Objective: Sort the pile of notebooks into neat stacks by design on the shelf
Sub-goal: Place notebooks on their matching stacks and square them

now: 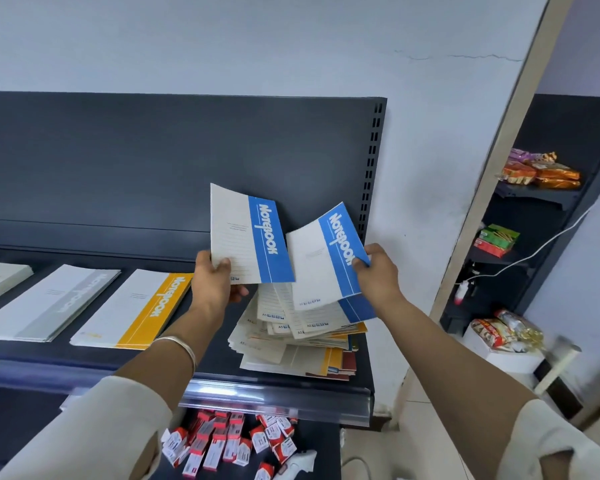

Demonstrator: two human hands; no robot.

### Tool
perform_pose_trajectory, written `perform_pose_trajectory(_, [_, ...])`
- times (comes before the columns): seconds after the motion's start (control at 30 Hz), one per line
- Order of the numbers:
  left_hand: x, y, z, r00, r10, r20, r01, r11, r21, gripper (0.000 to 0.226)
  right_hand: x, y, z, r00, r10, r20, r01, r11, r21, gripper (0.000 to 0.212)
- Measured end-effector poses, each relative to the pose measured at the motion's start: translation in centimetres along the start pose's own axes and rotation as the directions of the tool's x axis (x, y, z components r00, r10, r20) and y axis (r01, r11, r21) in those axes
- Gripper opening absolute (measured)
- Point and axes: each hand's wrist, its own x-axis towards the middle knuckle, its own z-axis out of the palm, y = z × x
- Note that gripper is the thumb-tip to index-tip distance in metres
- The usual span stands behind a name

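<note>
Pinching the left blue notebook [250,237], the left hand [215,282] holds it above the shelf [215,362]; the right hand [378,271] grips the right blue notebook [326,261] over the mixed pile [298,351] lying there

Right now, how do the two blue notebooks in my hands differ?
The left blue notebook is pinched at its lower left corner by the left hand. The right blue notebook is gripped at its right edge by the right hand. The left one sits higher, and the right one hangs lower, over the unsorted pile. Both have white covers with a blue band reading Notebook.
</note>
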Motion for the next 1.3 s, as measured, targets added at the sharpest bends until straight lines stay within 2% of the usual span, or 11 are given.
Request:
perform_pose_trajectory(0.13, [0.6, 0.0, -2.0, 0.994, 0.041, -0.103, -0.047, 0.997, -0.057, 0.011, -0.2, -1.7, 1.6, 0.999, 0.016, -0.037, -0.008, 0.976, 0.216, 0.009])
perform_pose_trajectory(0.33, [2.6, -0.8, -8.7, 0.974, 0.029, -0.224, -0.041, 0.998, -0.052, 0.011, -0.8, -4.5, 6.7, 1.0, 0.005, -0.029, 0.004, 0.956, 0.292, 0.006])
perform_pose_trajectory(0.4, [3.6, -1.3, -10.9, 0.978, 0.012, -0.206, -0.016, 1.0, -0.016, 0.01, -1.0, -5.6, 8.7, 1.0, -0.004, -0.016, 0.008, 0.961, 0.275, 0.012])
perform_pose_trajectory(0.6, [7.2, -3.2, -16.8, 0.992, -0.088, -0.09, 0.097, 0.99, 0.098, 0.011, -2.5, -8.2, 15.2, 0.999, 0.017, 0.03, -0.024, 0.973, 0.232, 0.008])
perform_pose_trajectory(0.83, [11.8, -7.2, -21.4, 0.978, -0.203, 0.048, 0.176, 0.927, 0.331, 0.02, -4.3, -9.1, 20.7, 0.997, 0.077, -0.003, -0.075, 0.985, 0.153, 0.013])
perform_pose_trajectory(0.9, [12.9, -8.6, -22.2, 0.977, -0.204, 0.064, 0.152, 0.874, 0.462, 0.022, -4.5, -8.8, 21.9, 0.995, 0.101, -0.012, -0.099, 0.988, 0.119, 0.012])
perform_pose_trajectory(1.0, [13.9, -10.2, -23.4, 0.979, -0.188, 0.082, 0.081, 0.721, 0.688, 0.02, -5.0, -8.5, 23.4, 0.992, 0.123, -0.009, -0.121, 0.986, 0.119, 0.016])
perform_pose_trajectory(1.1, [14.3, -10.8, -24.1, 0.978, -0.163, 0.128, 0.001, 0.623, 0.782, 0.021, -5.5, -8.3, 24.9, 0.989, 0.148, 0.025, -0.15, 0.983, 0.108, 0.013])
perform_pose_trajectory(1.3, [14.4, -10.9, -24.4, 0.964, -0.192, 0.186, -0.033, 0.604, 0.796, 0.015, -6.3, -8.7, 27.6, 0.972, 0.208, 0.109, -0.221, 0.968, 0.117, 0.012])
